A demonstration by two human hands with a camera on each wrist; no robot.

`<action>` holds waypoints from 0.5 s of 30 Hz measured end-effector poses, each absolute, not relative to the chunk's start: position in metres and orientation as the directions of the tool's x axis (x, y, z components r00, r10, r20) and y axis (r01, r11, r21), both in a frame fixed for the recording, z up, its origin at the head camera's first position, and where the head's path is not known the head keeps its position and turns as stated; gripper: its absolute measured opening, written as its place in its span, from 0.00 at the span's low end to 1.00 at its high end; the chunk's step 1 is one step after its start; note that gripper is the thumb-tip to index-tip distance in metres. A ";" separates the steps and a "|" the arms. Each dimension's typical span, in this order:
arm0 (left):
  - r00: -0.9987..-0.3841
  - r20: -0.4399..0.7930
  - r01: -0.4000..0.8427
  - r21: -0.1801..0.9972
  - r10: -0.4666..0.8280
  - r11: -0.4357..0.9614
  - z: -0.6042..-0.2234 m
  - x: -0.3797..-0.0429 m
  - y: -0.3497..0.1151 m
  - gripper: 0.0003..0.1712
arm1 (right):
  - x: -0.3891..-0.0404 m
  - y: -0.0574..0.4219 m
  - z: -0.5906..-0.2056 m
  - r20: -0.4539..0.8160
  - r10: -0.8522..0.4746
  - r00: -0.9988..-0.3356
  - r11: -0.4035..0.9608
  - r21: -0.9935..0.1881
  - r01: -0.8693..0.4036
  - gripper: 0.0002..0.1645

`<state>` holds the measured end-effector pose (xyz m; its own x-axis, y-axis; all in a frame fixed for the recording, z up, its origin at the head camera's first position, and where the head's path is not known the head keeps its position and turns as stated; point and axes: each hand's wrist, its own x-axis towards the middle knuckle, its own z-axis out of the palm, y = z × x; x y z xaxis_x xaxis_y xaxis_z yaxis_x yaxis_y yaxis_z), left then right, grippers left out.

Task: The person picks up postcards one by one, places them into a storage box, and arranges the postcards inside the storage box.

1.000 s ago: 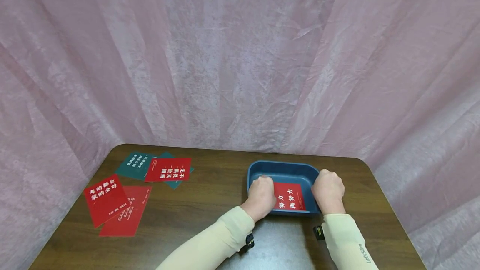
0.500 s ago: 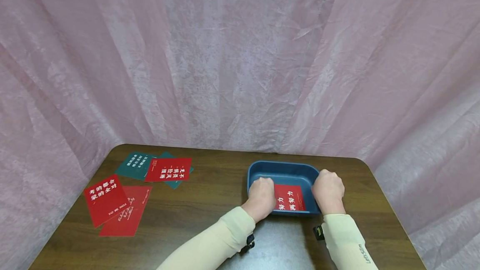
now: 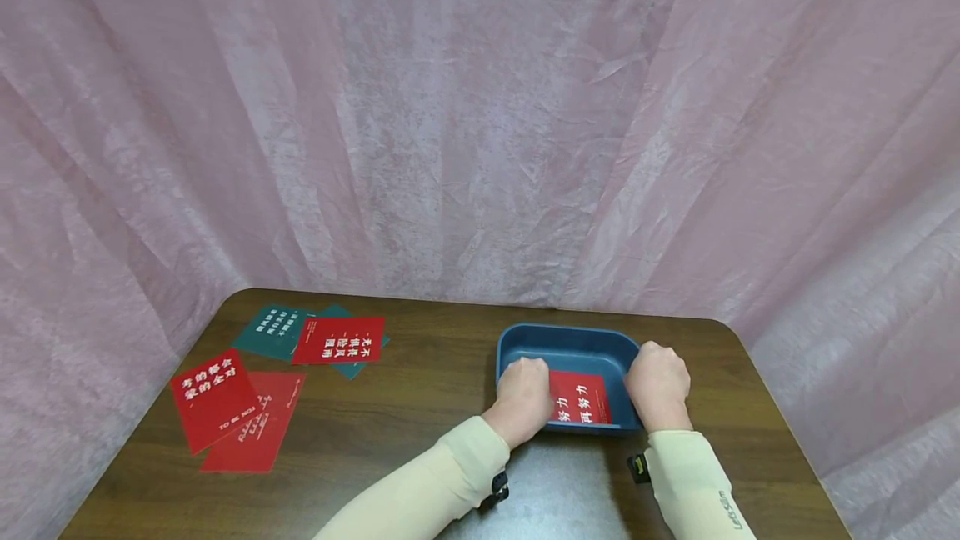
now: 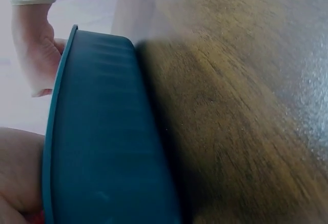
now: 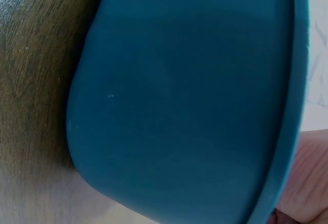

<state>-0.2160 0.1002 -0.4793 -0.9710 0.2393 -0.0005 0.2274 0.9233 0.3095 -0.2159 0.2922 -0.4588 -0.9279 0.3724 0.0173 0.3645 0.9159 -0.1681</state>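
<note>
A blue plastic tray stands on the wooden table, right of centre. On its floor lies a red card with white lettering, near the front wall. My left hand, curled, is inside the tray's left half at the card's left edge, which it seems to pinch; the fingertips are hidden. My right hand grips the tray's right rim, its fingers mostly hidden from above. The left wrist view shows the tray's outer side close up, with the right hand at the far end.
To the left lie two overlapping groups of cards. At the back, a red card covers parts of green cards. Nearer, a red card overlaps another red card. A pink curtain hangs behind the table.
My left hand and the red card in the tray have shifted slightly toward the tray's front wall. The right hand and the tray stay put.
</note>
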 end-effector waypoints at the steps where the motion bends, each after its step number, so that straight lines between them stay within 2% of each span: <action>1: -0.969 0.008 0.237 0.318 0.247 0.918 -0.479 -0.216 0.100 0.16 | -0.216 0.292 -0.459 0.017 0.371 -0.928 0.916 -0.168 0.363 0.15; 4: -0.958 0.049 0.281 0.347 0.282 0.895 -0.476 -0.214 0.096 0.17 | -0.215 0.292 -0.457 0.011 0.367 -0.930 0.917 -0.169 0.360 0.15; 10: -0.902 0.223 0.428 0.359 0.369 0.829 -0.462 -0.213 0.077 0.17 | -0.214 0.292 -0.457 0.015 0.364 -0.931 0.919 -0.170 0.356 0.15; 15: -0.866 0.335 0.491 0.431 0.371 0.757 -0.449 -0.222 0.045 0.18 | -0.214 0.292 -0.456 0.011 0.357 -0.934 0.922 -0.161 0.351 0.17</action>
<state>-0.2222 0.0447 -0.4491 -0.8659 0.3714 0.3350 0.4913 0.7570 0.4307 -0.2143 0.2917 -0.4563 -0.9339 0.3574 0.0112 0.3511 0.9224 -0.1608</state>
